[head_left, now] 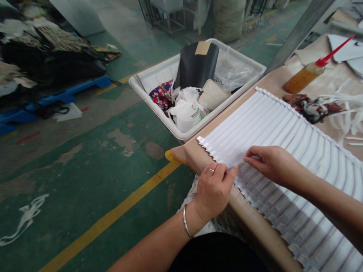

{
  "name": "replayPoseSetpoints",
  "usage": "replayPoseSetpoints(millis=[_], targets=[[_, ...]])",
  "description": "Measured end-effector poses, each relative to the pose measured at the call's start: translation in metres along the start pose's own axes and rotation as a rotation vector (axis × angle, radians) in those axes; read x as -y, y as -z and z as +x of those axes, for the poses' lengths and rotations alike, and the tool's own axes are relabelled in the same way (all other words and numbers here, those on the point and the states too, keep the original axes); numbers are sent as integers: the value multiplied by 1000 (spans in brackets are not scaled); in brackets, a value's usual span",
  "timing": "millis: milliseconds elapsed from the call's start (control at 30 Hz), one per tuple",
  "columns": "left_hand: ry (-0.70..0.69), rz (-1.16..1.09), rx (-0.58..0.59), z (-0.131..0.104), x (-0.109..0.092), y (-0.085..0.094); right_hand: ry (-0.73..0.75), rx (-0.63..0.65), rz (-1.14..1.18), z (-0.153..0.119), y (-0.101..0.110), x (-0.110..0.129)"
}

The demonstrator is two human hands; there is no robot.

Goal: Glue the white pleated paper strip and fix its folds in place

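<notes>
Rows of white strips point(255, 124) lie side by side and overlapping on the table, their ends stepped along its near edge. At that edge my left hand point(214, 189), with a ring and a bracelet, has its fingers closed on the end of one white strip. Just to the right, my right hand point(272, 162) is held low over the rows, thumb and forefinger pinched at what looks like the same strip. The fingertips hide most of what is between them.
Brown paper covers the table point(195, 155). A bottle of amber liquid with a red nozzle point(304, 77) leans beyond the strips, near a crumpled patterned cloth point(309, 107). Against the table's left end stands a white bin point(153, 107) with bags. A blue pallet point(65, 96) is on the floor.
</notes>
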State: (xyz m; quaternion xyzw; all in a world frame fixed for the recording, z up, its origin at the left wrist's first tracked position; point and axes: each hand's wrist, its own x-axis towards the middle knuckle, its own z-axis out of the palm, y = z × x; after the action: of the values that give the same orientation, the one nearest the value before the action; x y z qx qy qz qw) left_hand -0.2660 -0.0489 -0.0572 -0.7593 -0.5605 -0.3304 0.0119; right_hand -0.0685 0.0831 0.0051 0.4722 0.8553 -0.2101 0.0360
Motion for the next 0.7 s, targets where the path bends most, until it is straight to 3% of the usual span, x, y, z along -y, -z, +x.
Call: replayPoseSetpoints(millis=[233,533,700], targets=[[24,45,29,2,-3,-4,65,-20,-27,5,10,-11],[48,-25,-23,1,-2,-8,-20,-189,-63,30,45,-86],[43,-54,-41,2,-1,-7,-93,-175,-60,40,50,-88]])
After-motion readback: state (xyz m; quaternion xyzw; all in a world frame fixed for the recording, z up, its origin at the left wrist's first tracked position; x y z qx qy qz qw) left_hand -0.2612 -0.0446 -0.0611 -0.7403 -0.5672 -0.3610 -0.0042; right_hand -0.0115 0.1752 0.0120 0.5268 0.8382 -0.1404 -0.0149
